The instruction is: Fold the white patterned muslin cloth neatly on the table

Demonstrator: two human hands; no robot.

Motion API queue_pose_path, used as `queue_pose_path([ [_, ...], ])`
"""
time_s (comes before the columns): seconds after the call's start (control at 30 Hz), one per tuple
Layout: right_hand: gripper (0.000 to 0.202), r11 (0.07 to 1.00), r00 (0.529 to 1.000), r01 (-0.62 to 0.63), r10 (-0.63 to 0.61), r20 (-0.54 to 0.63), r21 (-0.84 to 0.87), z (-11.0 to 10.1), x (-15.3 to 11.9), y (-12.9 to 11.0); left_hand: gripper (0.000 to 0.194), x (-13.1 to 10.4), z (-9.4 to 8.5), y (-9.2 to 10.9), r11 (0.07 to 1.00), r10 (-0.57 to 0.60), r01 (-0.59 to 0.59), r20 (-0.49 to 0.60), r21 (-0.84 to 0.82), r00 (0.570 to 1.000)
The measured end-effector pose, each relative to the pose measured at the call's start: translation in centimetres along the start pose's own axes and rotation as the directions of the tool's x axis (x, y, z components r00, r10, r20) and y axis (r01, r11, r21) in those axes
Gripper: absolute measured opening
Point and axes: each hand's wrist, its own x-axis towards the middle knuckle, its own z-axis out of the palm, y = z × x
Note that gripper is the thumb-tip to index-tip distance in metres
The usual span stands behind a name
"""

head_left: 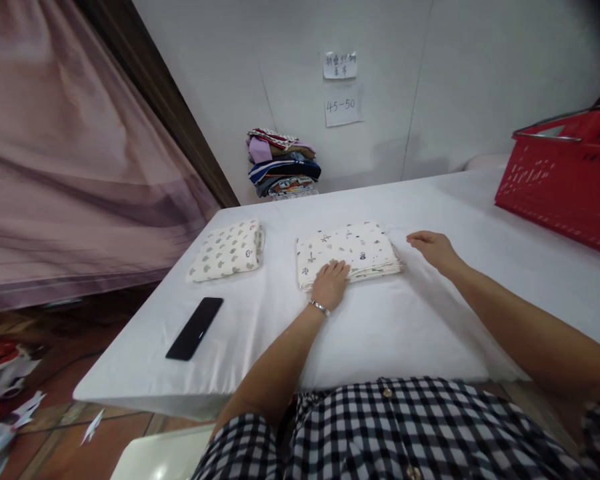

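Observation:
A folded white cloth (347,250) with a small dark and grey print lies on the white-covered table, its stacked layers showing along the front and right edges. My left hand (331,283), with a metal bracelet at the wrist, rests flat on its front left part, fingers stretched out. Just past the cloth's right edge is my right hand (433,248), apart from it. Its fingers are extended and point left, and nothing shows in them. To the left lies a second folded cloth (227,252), off-white with a grey mushroom-like print.
A black phone (195,329) lies at the table's (380,327) left front. Folded fabrics (283,167) are stacked beyond the far edge, by the wall. A red basket (563,173) stands at the right. A pink curtain (80,153) hangs at the left.

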Motion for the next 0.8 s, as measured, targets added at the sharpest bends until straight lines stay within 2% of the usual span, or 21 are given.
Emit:
queue_pose_path([
  [0.1,0.017,0.992,0.991,-0.126,0.126,0.041,0.016,-0.2,0.3,0.2,0.037,-0.1,-0.1,0.1,1.000,0.000,0.000,-0.018,-0.001,1.000],
  [0.27,0.026,0.982,0.977,-0.172,0.180,0.117,-0.073,0.7,-0.7,0.6,0.038,-0.3,-0.2,0.4,1.000,0.015,-0.017,-0.102,-0.018,0.995],
  [0.43,0.026,0.983,0.977,-0.129,0.149,0.153,-0.130,1.5,-0.9,0.5,0.033,-0.1,-0.3,0.6,0.997,0.006,-0.015,-0.128,-0.072,0.992],
  [0.67,0.030,0.921,0.953,-0.071,0.176,0.247,-0.383,1.6,0.0,-0.9,0.030,0.1,-0.7,0.8,0.991,0.027,-0.039,-0.090,-0.128,0.996],
  [0.8,0.029,0.895,0.948,-0.033,0.169,0.271,-0.445,2.1,0.2,-1.7,0.029,0.1,-0.6,0.8,0.991,0.033,-0.044,-0.090,-0.124,0.995],
])
